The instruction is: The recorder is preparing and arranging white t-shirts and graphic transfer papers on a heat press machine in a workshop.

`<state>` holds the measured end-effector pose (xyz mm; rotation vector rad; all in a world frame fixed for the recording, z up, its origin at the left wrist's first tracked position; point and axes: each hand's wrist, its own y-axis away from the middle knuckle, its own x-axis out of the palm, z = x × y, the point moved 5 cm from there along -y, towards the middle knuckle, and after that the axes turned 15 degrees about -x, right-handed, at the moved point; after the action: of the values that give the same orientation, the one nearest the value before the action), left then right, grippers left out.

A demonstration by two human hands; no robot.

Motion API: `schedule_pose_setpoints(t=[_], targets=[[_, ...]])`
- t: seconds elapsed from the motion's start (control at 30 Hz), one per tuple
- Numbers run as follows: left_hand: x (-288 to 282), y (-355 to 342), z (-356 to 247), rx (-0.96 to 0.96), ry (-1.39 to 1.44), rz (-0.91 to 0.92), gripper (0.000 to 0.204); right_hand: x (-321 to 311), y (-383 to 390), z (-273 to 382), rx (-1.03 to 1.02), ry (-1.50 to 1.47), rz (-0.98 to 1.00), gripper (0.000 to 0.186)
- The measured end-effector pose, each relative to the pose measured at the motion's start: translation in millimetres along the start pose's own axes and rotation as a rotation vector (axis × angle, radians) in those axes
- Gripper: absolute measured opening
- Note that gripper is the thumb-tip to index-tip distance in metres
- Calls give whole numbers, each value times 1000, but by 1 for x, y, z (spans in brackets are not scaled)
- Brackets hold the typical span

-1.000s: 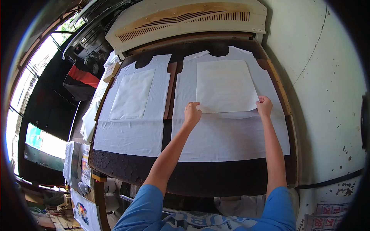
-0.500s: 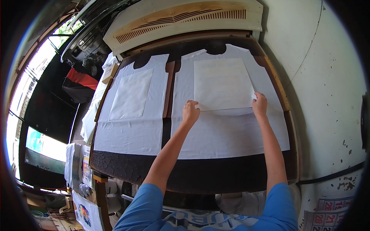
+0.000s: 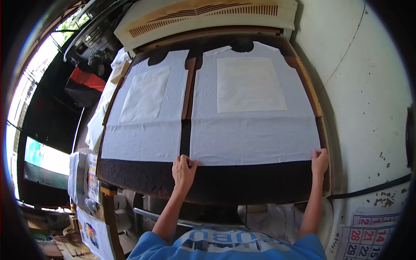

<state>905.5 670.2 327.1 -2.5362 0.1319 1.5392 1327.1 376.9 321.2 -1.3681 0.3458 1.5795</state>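
Two white shirt-shaped fabric pieces lie side by side on a dark platen, the left fabric piece (image 3: pixel 143 138) and the wider right fabric piece (image 3: pixel 255 138). A white rectangular sheet (image 3: pixel 250 84) rests flat on the right piece, and a second white sheet (image 3: pixel 145 93) on the left one. My left hand (image 3: pixel 183 173) is closed in a pinch at the right piece's near left corner. At its near right corner, my right hand (image 3: pixel 320 162) pinches the fabric edge between thumb and fingers.
A cream vented housing (image 3: pixel 208 21) spans the platen's far side. The dark platen (image 3: pixel 242 182) shows cracked surface along its near edge. A pale wall (image 3: pixel 355 95) closes off the right. Stacked printed fabrics (image 3: pixel 80 175) stand at the lower left, beside a wooden post (image 3: pixel 113 225).
Both hands have left the near corners of the right-hand sheet and come toward me. They now pinch the right fabric piece's near corners, and its lower part lies flatter.
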Motion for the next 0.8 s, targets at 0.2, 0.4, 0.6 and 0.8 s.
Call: schedule_pose_setpoints(t=[0.2, 0.4, 0.6, 0.8], targets=[[14, 6, 0, 43, -31, -52, 13, 9, 3, 14, -98, 167, 56, 14], [23, -2, 1, 50, -154, 15, 13, 3, -1, 21, -120, 287, 128, 14], [9, -9, 14, 35, -105, 9, 13, -8, 2, 22, -108, 263, 177, 14], [11, -13, 12, 57, -165, 55, 16, -4, 3, 25, -73, 277, 283, 13]])
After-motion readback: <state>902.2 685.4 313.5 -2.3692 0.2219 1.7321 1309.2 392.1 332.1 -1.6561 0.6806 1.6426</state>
